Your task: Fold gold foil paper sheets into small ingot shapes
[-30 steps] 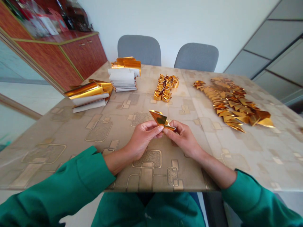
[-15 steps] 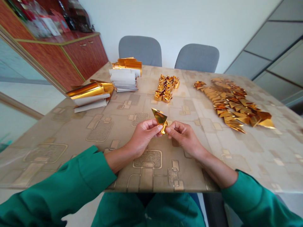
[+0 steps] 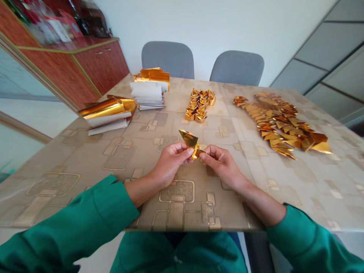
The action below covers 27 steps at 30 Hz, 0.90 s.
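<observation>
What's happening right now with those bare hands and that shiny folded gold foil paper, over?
Bare left hand, bare right hand: both pinching one folded gold-foil paper piece. Nothing in the way.

The room around me is bright and evenly lit, with the white wall [image 3: 216,26] close to washed out. The light seems soft and from above, though I can't be sure of its source. Shadows stay faint beneath my left hand [image 3: 170,163] and right hand [image 3: 223,167]. The folded gold foil [image 3: 189,138] I hold throws hard glare, and the glossy table cover [image 3: 62,159] shines pale. The middle looks fairly sharp, but the wide lens bends the wooden cabinet [image 3: 99,66] and my green sleeve [image 3: 85,214] near the edges.
</observation>
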### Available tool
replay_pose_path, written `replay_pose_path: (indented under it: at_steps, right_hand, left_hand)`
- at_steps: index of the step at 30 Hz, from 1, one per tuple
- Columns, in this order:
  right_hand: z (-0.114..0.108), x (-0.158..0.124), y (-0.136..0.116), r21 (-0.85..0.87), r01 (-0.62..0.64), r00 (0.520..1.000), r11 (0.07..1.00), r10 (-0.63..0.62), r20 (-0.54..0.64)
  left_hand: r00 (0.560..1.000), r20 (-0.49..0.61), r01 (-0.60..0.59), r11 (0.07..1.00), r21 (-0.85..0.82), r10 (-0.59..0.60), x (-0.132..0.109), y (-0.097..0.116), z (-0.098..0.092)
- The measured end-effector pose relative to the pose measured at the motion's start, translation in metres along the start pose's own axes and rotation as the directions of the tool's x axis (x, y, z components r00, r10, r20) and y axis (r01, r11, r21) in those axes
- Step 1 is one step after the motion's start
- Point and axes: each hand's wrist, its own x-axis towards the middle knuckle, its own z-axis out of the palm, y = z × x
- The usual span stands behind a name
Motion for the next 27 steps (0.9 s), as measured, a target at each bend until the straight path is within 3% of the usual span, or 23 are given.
replay_pose_path:
  at_steps: [7,16,20,27]
  right_hand:
    - [0.0026,0.0011,0.0013,0.053,-0.062,0.997,0.997,0.060,0.051]
    - [0.0054,-0.0008,0.0019,0.015,-0.007,0.998,1.000,0.006,0.056]
    - [0.0006,0.0010,0.0008,0.011,-0.033,0.996,0.999,0.032,0.083]
    - [0.0000,0.0009,0.0038,-0.081,0.008,1.000,0.997,-0.006,0.024]
  left_hand:
    - [0.999,-0.019,0.041,0.995,-0.092,-0.043,-0.0010,0.0014,0.0032]
    - [0.992,0.016,0.129,0.985,-0.118,-0.128,-0.0014,-0.0020,0.0032]
    - [0.993,0.007,0.119,0.986,-0.117,-0.119,-0.0008,0.0005,0.0017]
    - [0.995,-0.042,0.083,0.984,-0.155,-0.090,-0.0009,0.0013,0.0019]
